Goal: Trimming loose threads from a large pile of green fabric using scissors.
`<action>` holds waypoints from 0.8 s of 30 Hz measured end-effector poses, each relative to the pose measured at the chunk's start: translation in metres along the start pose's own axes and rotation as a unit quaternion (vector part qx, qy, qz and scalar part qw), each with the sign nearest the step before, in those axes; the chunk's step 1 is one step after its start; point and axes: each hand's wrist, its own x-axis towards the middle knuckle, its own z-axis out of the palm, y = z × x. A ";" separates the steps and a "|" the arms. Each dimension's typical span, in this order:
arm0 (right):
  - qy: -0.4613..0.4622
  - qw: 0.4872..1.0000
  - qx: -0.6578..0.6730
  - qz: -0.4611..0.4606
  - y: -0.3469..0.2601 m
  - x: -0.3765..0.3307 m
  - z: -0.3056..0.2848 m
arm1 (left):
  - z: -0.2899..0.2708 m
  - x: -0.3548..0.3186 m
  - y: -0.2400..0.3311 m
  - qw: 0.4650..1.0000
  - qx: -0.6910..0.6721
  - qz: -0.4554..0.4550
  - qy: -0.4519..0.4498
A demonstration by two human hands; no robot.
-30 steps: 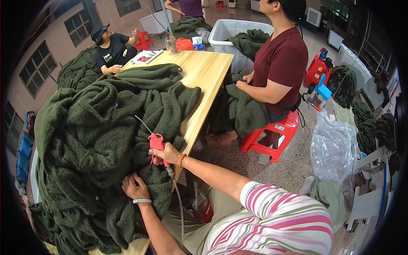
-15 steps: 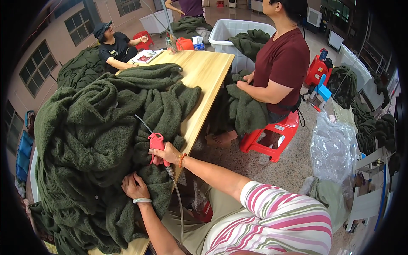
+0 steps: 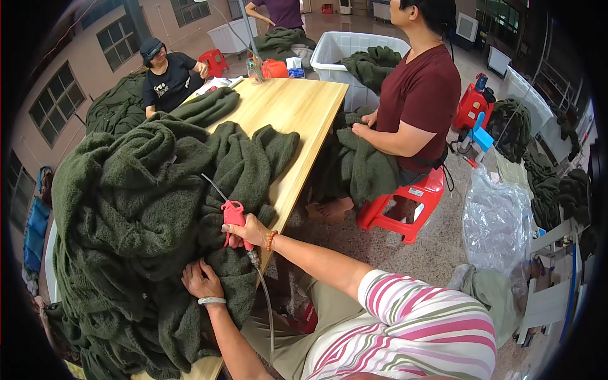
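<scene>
My right hand [image 3: 249, 230] is wrapped round a red air blow gun [image 3: 234, 214], its thin metal nozzle angled up over the cloth. From the gun's base a clear hose [image 3: 270, 313] hangs down past the table edge. Lower and to the left, my left hand [image 3: 202, 280] lies on a dark green knitted garment [image 3: 145, 202], fingers apart and slightly bent. The garment is part of a big heap of fuzzy green knitwear covering the near half of the wooden table [image 3: 297, 104]. Folds of cloth hide where one piece ends and another begins.
A person in maroon [image 3: 415, 95] sits right of the table on a red stool [image 3: 405, 206], green knitwear on the lap. Across sits a capped person [image 3: 166, 79]. A white bin [image 3: 323, 56] stands behind. Clear plastic wrapping [image 3: 497, 221] lies on the floor at right.
The sleeve-like fold at the heap's far end has moved left, baring more tabletop. The capped person has lowered their head and shifted their arms. My hands and the blow gun stay nearly in place.
</scene>
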 end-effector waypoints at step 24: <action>0.007 1.000 0.021 0.015 -0.006 -0.003 0.002 | -0.001 0.000 -0.001 1.000 0.014 0.018 0.012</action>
